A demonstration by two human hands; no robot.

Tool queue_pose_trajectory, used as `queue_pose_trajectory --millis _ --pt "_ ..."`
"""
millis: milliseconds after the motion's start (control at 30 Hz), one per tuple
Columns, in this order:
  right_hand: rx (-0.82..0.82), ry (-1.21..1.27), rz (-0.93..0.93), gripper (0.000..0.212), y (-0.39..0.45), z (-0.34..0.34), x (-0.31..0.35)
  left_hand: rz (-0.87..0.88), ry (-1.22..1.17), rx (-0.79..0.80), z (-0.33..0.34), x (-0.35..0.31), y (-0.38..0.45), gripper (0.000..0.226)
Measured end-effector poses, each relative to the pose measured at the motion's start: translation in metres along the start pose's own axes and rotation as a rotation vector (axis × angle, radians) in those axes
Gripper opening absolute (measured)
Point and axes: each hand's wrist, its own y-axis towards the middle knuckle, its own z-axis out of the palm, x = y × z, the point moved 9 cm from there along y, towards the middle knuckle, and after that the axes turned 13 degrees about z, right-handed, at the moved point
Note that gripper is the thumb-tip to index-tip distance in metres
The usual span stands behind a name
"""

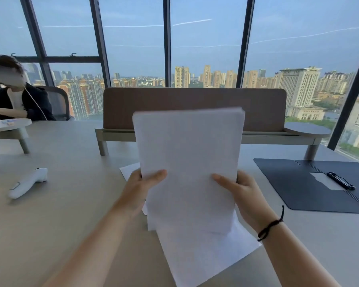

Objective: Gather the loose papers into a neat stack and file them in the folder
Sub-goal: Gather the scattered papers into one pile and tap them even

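I am holding most of the papers upright as a stack (190,162), its bottom edge standing on a loose sheet (211,257) that lies flat on the table (71,214); my left hand (141,189) grips the stack's left edge with the thumb across the front, and my right hand (240,193) grips the right edge the same way, a dark cord around that wrist; both hands are closed on the stack, fingers hidden behind it; the top edges look nearly even, so I judge the squaring-up to be well along but not finished; at least two sheets are still loose, the one under the stack and another sheet corner (129,169) showing on the table behind my left hand; the folder (294,183) lies open and flat to my right, well apart from the stack, dark, with a black pen (340,180) resting on a pale sheet inside it; nothing from the stack is filed yet, so collecting the last sheets and filing remain; the table is pale grey and smooth; a white handheld device (27,183) lies to my left; a brown divider panel (195,108) stands across the far side; beyond it, tall windows (133,38) show city towers and blue sky; another person (17,100) sits at the far left.
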Motion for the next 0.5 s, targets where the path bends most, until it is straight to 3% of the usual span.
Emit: queue_pose_trajectory --millis 67,133,200,267,367,500 --pt "0.027 -0.005 0.076 0.045 -0.005 -0.004 -0.025 -0.041 -0.019 0.03 -0.003 0.019 -0.01 0.038" --pt "0.01 -0.003 0.121 0.034 -0.008 -0.005 -0.039 -0.054 -0.016 0.035 -0.002 0.027 -0.016 0.054" --pt "-0.03 0.016 0.112 0.017 -0.006 -0.003 -0.035 -0.015 0.019 0.014 -0.001 0.023 -0.013 0.04" --pt "-0.058 0.037 0.065 0.019 -0.003 0.0 -0.019 0.026 0.026 -0.009 0.001 0.01 -0.007 0.024" --pt "-0.048 0.059 -0.004 0.03 -0.006 0.009 0.005 0.085 -0.019 0.002 0.006 -0.006 -0.001 0.022" --pt "-0.022 0.028 -0.019 0.017 -0.009 0.012 0.01 0.082 -0.048 0.02 0.005 -0.004 -0.002 0.024"
